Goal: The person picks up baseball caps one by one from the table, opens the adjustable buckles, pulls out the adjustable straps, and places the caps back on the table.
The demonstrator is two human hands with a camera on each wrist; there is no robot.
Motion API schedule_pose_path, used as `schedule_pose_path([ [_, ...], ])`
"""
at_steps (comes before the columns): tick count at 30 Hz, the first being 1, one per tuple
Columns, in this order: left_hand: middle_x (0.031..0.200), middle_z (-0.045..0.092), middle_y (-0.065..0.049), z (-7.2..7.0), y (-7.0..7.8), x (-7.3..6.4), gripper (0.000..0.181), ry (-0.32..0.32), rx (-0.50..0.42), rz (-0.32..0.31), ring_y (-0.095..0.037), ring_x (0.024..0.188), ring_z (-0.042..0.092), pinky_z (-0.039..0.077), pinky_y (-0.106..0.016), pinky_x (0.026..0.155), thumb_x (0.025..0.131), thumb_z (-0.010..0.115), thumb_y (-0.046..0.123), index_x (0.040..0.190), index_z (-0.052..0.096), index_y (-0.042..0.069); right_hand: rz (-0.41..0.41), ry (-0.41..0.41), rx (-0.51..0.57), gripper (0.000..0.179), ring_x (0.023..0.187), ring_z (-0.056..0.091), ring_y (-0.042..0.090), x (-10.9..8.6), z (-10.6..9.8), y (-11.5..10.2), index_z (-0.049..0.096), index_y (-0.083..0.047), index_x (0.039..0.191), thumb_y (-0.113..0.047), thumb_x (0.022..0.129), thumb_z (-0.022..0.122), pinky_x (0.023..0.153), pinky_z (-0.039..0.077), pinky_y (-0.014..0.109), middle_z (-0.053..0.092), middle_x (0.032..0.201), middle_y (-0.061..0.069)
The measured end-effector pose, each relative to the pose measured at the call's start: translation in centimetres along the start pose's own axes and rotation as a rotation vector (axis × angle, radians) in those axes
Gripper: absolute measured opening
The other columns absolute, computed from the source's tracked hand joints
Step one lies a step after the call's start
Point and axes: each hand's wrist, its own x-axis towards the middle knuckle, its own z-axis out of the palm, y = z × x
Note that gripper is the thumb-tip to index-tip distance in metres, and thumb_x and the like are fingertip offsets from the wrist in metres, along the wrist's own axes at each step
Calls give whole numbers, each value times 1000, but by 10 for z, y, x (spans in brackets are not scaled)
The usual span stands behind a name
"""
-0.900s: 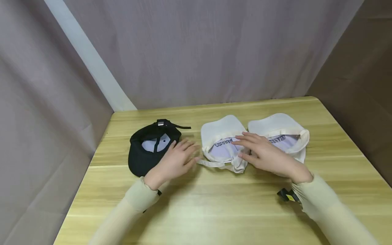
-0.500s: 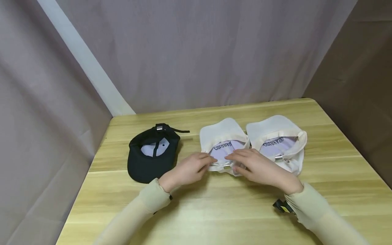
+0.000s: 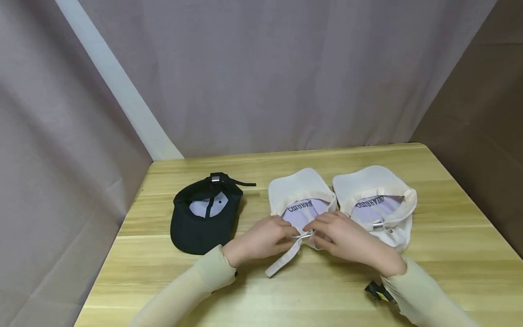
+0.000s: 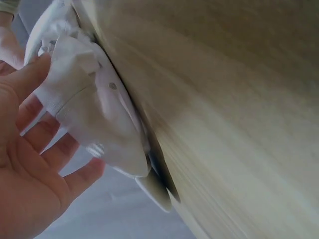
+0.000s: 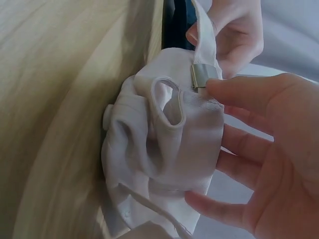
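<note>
A white cap lies with its opening up in the middle of the table, lettering showing on the lining. My left hand holds the left side of its back band, thumb and fingers on opposite faces. My right hand pinches the band beside the metal buckle; the right wrist view shows its thumb at the buckle's edge and its fingers behind the band. From the buckle, the loose strap hangs toward the front left. In the left wrist view, the cap's crown bulges beside my fingers.
Close on the right, a second white cap lies opening up, nearly touching the first. To the left is a black cap with its strap sticking out rightward. Grey curtain stands behind the wooden table.
My left hand came right from near the black cap to the middle white cap's band. My right hand shifted slightly left to the buckle. The strap, once pointing left, now hangs toward the front.
</note>
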Motion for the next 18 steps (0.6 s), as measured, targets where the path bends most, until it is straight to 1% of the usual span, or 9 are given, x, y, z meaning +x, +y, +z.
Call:
schedule_pose_path([
  [2,91,67,10,1,0,1,10,11,14,13,-5,83,59,46,-26,79,98,68,24,106,73,19,6,7,2,22,101,65,21,0,1,-1,72,-16,114,-19,92,72,90,49,50,70,106,-4],
  [4,88,65,10,1,1,1,7,21,11,11,-3,79,57,46,-26,76,98,67,23,102,72,19,9,16,5,21,101,65,21,0,2,-1,72,-16,114,-19,93,71,89,50,49,70,107,-4],
  [7,86,64,11,0,0,0,7,19,-23,-3,0,76,54,46,-24,72,100,65,21,100,71,19,10,27,14,21,101,65,20,0,4,0,71,-16,114,-19,93,71,89,50,49,70,107,-4],
  [10,88,64,11,-1,-1,0,8,11,-55,-17,2,76,53,45,-22,72,101,63,20,101,71,19,11,45,13,20,100,65,19,1,6,1,70,-17,112,-20,92,73,88,50,48,70,106,-5],
  [14,91,65,11,-2,-1,-2,11,10,-83,-35,3,77,53,44,-21,74,102,61,21,104,72,19,13,81,-5,22,95,63,13,2,8,0,68,-20,105,-33,90,76,84,50,44,67,99,-10],
  [18,96,68,11,-3,3,-3,14,17,-105,-39,3,80,54,46,-21,76,104,59,22,110,71,19,10,109,-34,27,82,56,5,3,9,-5,65,-24,95,-47,88,76,76,48,37,60,87,-16],
])
